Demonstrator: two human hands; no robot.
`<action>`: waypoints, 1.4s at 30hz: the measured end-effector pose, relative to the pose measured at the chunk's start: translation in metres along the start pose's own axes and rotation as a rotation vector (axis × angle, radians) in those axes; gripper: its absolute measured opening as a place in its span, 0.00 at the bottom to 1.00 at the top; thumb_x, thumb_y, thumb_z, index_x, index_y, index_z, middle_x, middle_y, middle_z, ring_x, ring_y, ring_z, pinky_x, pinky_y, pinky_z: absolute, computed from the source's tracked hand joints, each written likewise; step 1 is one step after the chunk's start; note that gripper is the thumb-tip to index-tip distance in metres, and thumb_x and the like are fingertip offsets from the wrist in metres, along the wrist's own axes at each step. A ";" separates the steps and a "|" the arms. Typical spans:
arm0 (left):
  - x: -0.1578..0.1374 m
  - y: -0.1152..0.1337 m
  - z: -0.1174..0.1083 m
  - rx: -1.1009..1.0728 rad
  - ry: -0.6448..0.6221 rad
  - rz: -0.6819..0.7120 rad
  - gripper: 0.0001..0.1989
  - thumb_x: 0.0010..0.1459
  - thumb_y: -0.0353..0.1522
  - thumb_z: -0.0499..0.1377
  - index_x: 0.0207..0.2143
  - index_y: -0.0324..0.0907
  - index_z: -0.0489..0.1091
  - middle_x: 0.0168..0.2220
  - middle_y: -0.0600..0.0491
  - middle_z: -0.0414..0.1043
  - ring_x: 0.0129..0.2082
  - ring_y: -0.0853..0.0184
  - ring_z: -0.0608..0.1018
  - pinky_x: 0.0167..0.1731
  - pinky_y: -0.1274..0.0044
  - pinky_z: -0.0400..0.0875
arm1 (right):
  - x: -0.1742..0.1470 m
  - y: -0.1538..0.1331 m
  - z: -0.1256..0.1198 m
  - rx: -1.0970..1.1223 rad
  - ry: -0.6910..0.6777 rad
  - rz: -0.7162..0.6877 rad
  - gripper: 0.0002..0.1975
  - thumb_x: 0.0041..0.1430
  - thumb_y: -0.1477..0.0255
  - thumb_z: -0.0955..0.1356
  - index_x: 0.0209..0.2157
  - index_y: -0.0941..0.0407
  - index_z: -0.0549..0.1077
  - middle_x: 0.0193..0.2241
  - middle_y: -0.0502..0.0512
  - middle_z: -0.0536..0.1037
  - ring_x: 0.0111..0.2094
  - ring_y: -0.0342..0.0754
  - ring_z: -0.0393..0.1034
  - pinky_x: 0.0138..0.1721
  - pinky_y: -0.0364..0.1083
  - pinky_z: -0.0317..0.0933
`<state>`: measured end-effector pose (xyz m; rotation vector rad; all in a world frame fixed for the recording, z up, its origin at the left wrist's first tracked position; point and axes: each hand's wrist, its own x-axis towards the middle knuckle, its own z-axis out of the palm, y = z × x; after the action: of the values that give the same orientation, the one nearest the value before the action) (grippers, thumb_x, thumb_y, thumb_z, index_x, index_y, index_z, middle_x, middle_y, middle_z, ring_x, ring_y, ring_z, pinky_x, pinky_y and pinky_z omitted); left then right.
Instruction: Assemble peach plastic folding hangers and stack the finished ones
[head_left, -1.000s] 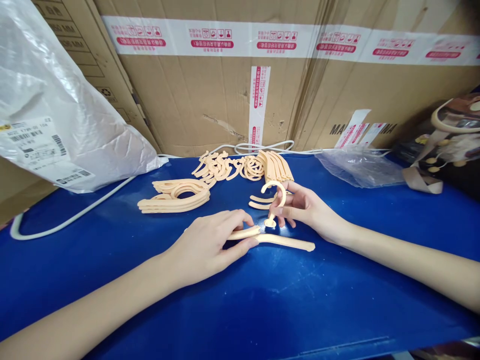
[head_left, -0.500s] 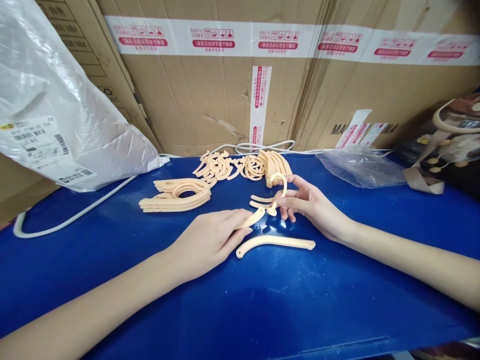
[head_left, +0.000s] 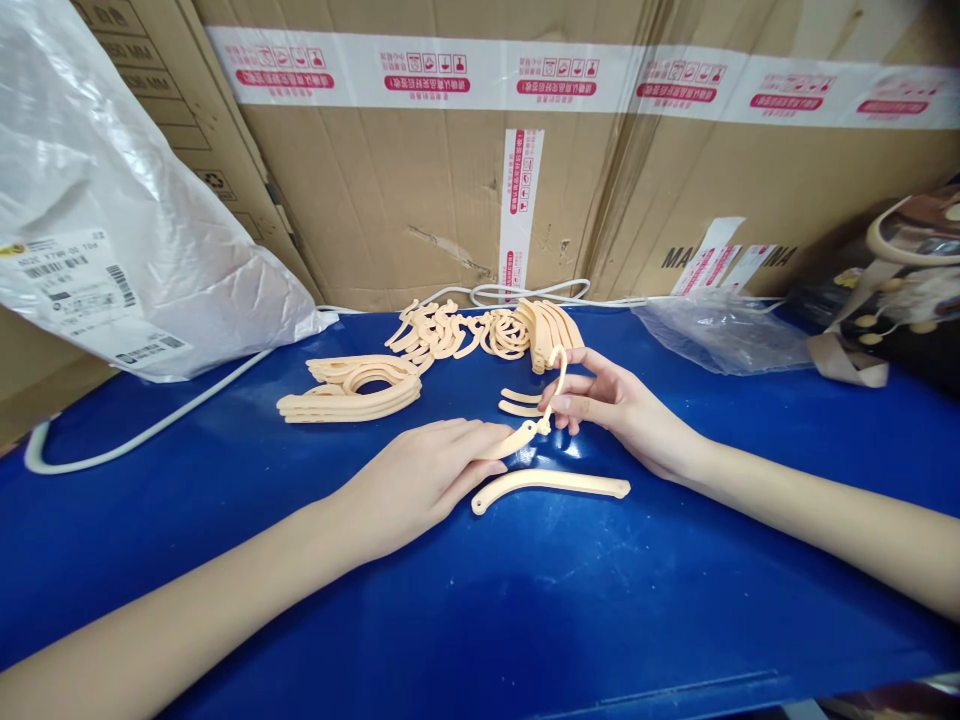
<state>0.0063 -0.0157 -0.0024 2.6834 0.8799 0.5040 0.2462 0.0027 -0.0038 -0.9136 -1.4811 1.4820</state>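
Observation:
My left hand (head_left: 424, 482) is closed around a cream plastic hanger arm (head_left: 516, 440), whose holed end sticks out past the fingers. In my right hand (head_left: 611, 398), a cream hanger hook (head_left: 562, 372) is pinched between thumb and fingers, its curve upward. The foot of the hook meets the holed end of the arm; whether it sits in the hole cannot be made out. Just in front lies a loose curved hanger arm (head_left: 551, 480). Two slim curved pieces (head_left: 519, 408) rest behind my hands, partly covered by the right fingers.
Stacked hanger arms (head_left: 349, 408) lie at left, with a heap of hooks (head_left: 435, 335) and more stacked arms (head_left: 553, 335) behind. Cardboard boxes (head_left: 420, 200) back the blue table (head_left: 525, 620). A white bag (head_left: 150, 250), clear plastic (head_left: 720, 335) and a cable (head_left: 150, 440) lie around.
The hook in my right hand has moved slightly left and turned, and its foot now touches the arm's end. My left hand has barely shifted.

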 end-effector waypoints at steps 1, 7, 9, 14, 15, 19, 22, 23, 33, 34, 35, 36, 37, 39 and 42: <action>0.000 0.000 0.000 0.003 -0.004 0.001 0.13 0.68 0.35 0.47 0.50 0.43 0.66 0.39 0.53 0.73 0.39 0.66 0.75 0.37 0.76 0.68 | 0.000 0.000 0.000 0.002 -0.004 -0.002 0.17 0.56 0.72 0.71 0.44 0.54 0.61 0.32 0.50 0.77 0.29 0.40 0.69 0.29 0.41 0.61; -0.002 -0.004 0.001 0.060 0.039 0.045 0.16 0.69 0.36 0.46 0.54 0.44 0.66 0.35 0.53 0.71 0.35 0.67 0.73 0.35 0.77 0.67 | 0.000 0.003 -0.003 0.016 -0.041 0.006 0.18 0.56 0.71 0.71 0.44 0.53 0.61 0.32 0.49 0.77 0.28 0.40 0.66 0.30 0.41 0.60; -0.002 -0.005 0.002 0.105 0.064 0.060 0.17 0.68 0.36 0.46 0.55 0.44 0.65 0.34 0.53 0.70 0.34 0.67 0.73 0.34 0.77 0.66 | 0.000 0.004 -0.004 0.027 -0.054 0.021 0.18 0.56 0.71 0.71 0.44 0.53 0.61 0.31 0.49 0.76 0.26 0.39 0.65 0.31 0.41 0.60; -0.001 -0.004 0.003 0.220 0.106 0.117 0.18 0.69 0.35 0.45 0.56 0.43 0.64 0.32 0.53 0.69 0.32 0.67 0.71 0.32 0.76 0.65 | 0.000 0.002 -0.006 0.034 -0.085 0.045 0.19 0.55 0.71 0.71 0.45 0.54 0.62 0.30 0.48 0.76 0.26 0.39 0.65 0.31 0.42 0.60; -0.001 -0.004 0.003 0.237 0.112 0.129 0.18 0.69 0.35 0.45 0.57 0.42 0.64 0.31 0.53 0.69 0.32 0.67 0.71 0.33 0.76 0.65 | 0.000 0.002 -0.006 0.032 -0.088 0.046 0.19 0.55 0.72 0.72 0.45 0.54 0.62 0.30 0.48 0.76 0.26 0.39 0.65 0.31 0.42 0.60; -0.002 -0.005 0.003 0.263 0.120 0.141 0.18 0.69 0.34 0.45 0.57 0.42 0.64 0.31 0.53 0.69 0.31 0.67 0.71 0.33 0.76 0.66 | 0.000 0.001 -0.007 0.002 -0.081 0.054 0.19 0.55 0.72 0.71 0.46 0.54 0.63 0.30 0.48 0.76 0.26 0.39 0.64 0.32 0.42 0.59; -0.003 -0.006 0.004 0.266 0.126 0.141 0.19 0.69 0.35 0.45 0.58 0.44 0.63 0.33 0.53 0.70 0.32 0.67 0.72 0.36 0.75 0.67 | 0.000 0.001 -0.006 -0.023 -0.056 0.062 0.19 0.55 0.72 0.71 0.46 0.54 0.64 0.30 0.48 0.76 0.26 0.40 0.65 0.33 0.43 0.60; -0.003 -0.006 0.004 0.267 0.128 0.143 0.19 0.69 0.36 0.44 0.58 0.44 0.63 0.33 0.53 0.71 0.33 0.67 0.72 0.36 0.75 0.67 | 0.000 0.000 -0.006 -0.022 -0.051 0.067 0.19 0.54 0.71 0.72 0.46 0.54 0.64 0.29 0.48 0.76 0.26 0.40 0.65 0.33 0.43 0.60; -0.002 -0.005 0.003 0.299 0.165 0.156 0.19 0.69 0.36 0.43 0.58 0.44 0.62 0.33 0.53 0.72 0.32 0.67 0.73 0.35 0.75 0.68 | 0.000 -0.002 -0.006 0.043 -0.027 0.082 0.20 0.52 0.72 0.73 0.46 0.54 0.64 0.31 0.49 0.76 0.28 0.40 0.66 0.33 0.43 0.60; -0.002 -0.005 0.003 0.301 0.169 0.159 0.19 0.69 0.35 0.43 0.58 0.44 0.62 0.33 0.53 0.72 0.32 0.67 0.73 0.35 0.76 0.68 | 0.000 -0.002 -0.005 0.050 -0.027 0.083 0.20 0.52 0.71 0.73 0.46 0.54 0.64 0.31 0.49 0.76 0.28 0.40 0.66 0.33 0.43 0.59; -0.002 -0.005 0.003 0.303 0.174 0.164 0.19 0.69 0.35 0.44 0.58 0.44 0.63 0.33 0.53 0.72 0.32 0.67 0.73 0.34 0.76 0.68 | 0.000 -0.003 -0.005 0.056 -0.026 0.084 0.20 0.52 0.71 0.73 0.45 0.54 0.64 0.30 0.49 0.76 0.28 0.40 0.65 0.33 0.42 0.59; -0.002 -0.005 0.003 0.305 0.179 0.167 0.19 0.69 0.35 0.44 0.58 0.43 0.63 0.33 0.53 0.72 0.32 0.67 0.73 0.34 0.76 0.68 | 0.000 -0.003 -0.005 0.062 -0.026 0.084 0.20 0.52 0.71 0.73 0.45 0.54 0.65 0.30 0.48 0.76 0.27 0.40 0.65 0.33 0.42 0.59; -0.002 -0.005 0.003 0.308 0.183 0.170 0.19 0.69 0.35 0.44 0.57 0.43 0.64 0.33 0.53 0.72 0.32 0.67 0.73 0.34 0.76 0.68 | 0.000 -0.003 -0.005 0.065 -0.025 0.082 0.20 0.52 0.71 0.73 0.45 0.54 0.65 0.30 0.48 0.76 0.27 0.39 0.65 0.32 0.42 0.59; -0.001 -0.005 0.003 0.315 0.185 0.173 0.19 0.69 0.35 0.44 0.57 0.42 0.64 0.33 0.52 0.72 0.32 0.67 0.73 0.34 0.75 0.68 | 0.000 -0.003 -0.005 0.062 -0.025 0.081 0.20 0.52 0.71 0.73 0.45 0.55 0.65 0.30 0.48 0.76 0.27 0.39 0.64 0.32 0.42 0.58; -0.001 -0.005 0.002 0.333 0.179 0.173 0.19 0.69 0.36 0.43 0.57 0.42 0.64 0.32 0.53 0.72 0.32 0.67 0.73 0.35 0.75 0.68 | 0.000 -0.002 -0.005 0.038 -0.024 0.086 0.21 0.52 0.71 0.73 0.46 0.54 0.64 0.31 0.49 0.75 0.27 0.40 0.64 0.32 0.42 0.58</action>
<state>0.0041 -0.0126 -0.0062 3.0755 0.8465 0.7002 0.2512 0.0050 -0.0015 -0.9504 -1.4415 1.5831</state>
